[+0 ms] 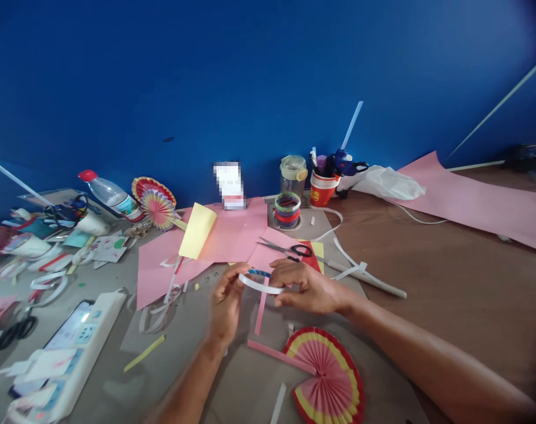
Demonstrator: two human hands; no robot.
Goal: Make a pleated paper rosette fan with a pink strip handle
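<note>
My left hand (226,303) and my right hand (305,288) are both closed on a curved white strip (259,287), one at each end, held just above the table. A thin pink paper strip (261,312) hangs down from the middle of it. Below my hands lies a folded pink, yellow and red paper fan (327,377) with a pink strip handle. Black-handled scissors (289,250) lie just beyond my right hand on pink paper (232,235).
A yellow sheet (197,231), a stack of tape rolls (288,209), a jar (293,172), a red cup of pens (323,185), another fan (155,203) and a bottle (111,194) stand near the blue wall. A phone (71,327) and power strip (73,359) lie left. Large pink sheet (470,203) at right.
</note>
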